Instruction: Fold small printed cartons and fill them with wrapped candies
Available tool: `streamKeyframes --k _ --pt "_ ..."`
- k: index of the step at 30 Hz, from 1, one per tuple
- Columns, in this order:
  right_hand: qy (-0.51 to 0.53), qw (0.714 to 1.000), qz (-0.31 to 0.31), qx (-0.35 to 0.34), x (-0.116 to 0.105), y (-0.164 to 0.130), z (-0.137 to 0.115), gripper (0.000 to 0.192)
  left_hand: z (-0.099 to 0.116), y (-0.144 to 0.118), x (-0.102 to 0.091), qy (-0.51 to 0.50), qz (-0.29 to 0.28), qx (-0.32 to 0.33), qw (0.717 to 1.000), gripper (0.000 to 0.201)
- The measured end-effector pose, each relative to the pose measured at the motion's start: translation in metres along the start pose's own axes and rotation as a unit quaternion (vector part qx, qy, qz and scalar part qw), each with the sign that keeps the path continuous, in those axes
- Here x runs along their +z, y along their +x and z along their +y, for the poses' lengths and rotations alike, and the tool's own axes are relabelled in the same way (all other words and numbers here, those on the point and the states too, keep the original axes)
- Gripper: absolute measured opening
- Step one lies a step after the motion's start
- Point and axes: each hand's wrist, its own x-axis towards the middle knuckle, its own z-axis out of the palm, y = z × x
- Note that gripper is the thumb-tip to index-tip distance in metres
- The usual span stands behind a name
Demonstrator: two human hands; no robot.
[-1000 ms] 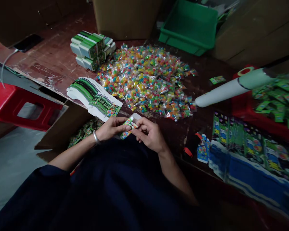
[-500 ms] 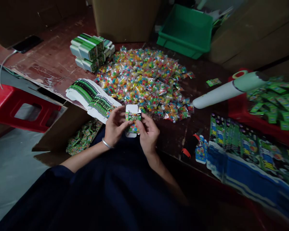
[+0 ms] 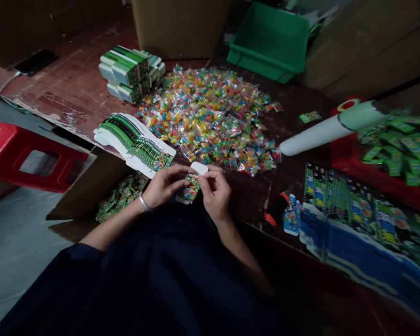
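Note:
Both hands hold one small printed candy box [image 3: 192, 189], green with colourful pictures, above my lap. A white end flap stands up at its top. My left hand [image 3: 164, 185], with a silver bangle at the wrist, pinches the box's upper left edge. On the other side my right hand [image 3: 215, 192] has its thumb and fingers closed at the flap's base. Just beyond lies a heap of clear candy packets [image 3: 210, 119] filled with coloured sweets. A fanned stack of flat box blanks [image 3: 135, 142] rests left of the heap.
Banded box bundles [image 3: 124, 67] sit behind the stack. At left below the table edge, a carton [image 3: 87, 186] contains filled boxes. A green bin [image 3: 269, 42], a white tube [image 3: 315, 135], a black-orange cutter [image 3: 277, 210] and printed bags [image 3: 364, 233] are towards the right.
The candy box has tilted, its lower end swinging left. The side flaps that showed at its top are now out of sight, and my fingers have moved in around the top flap.

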Motion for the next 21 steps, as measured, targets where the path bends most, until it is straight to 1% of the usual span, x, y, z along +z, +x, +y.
streamKeyframes --k 2,4,6,8,10,13,15,18,21 --pt "0.029 1.0 0.01 0.008 0.003 0.002 -0.002 0.015 0.001 0.0 0.001 -0.005 0.025 0.011 1.0 0.038" --pt "0.058 0.998 0.021 0.025 0.007 0.004 -0.005 0.017 0.0 0.001 0.002 -0.035 0.05 0.014 0.998 0.044" --pt "0.073 0.997 0.01 0.027 0.008 0.007 -0.009 0.021 0.0 0.001 0.002 -0.057 0.061 0.007 0.996 0.048" --pt "0.082 0.996 -0.02 0.018 0.006 0.011 -0.013 0.02 0.0 0.0 0.001 -0.06 0.055 -0.003 0.997 0.049" --pt "0.096 0.994 -0.048 0.033 0.003 0.016 -0.016 0.022 0.002 0.0 0.0 -0.046 0.051 -0.004 0.998 0.047" --pt "0.118 0.983 -0.08 0.115 -0.002 0.023 -0.017 0.022 0.003 -0.002 -0.003 -0.024 0.041 0.001 0.999 0.045" --pt "0.122 0.976 -0.095 0.153 -0.005 0.027 -0.015 0.021 0.004 -0.002 -0.004 -0.019 0.03 -0.002 0.999 0.044" --pt "0.119 0.975 -0.1 0.16 -0.009 0.032 -0.011 0.02 0.004 -0.003 -0.004 -0.028 0.016 -0.008 0.999 0.044" --pt "0.104 0.978 -0.104 0.147 -0.01 0.035 -0.011 0.02 0.003 -0.003 -0.003 -0.042 0.013 -0.009 0.999 0.044"
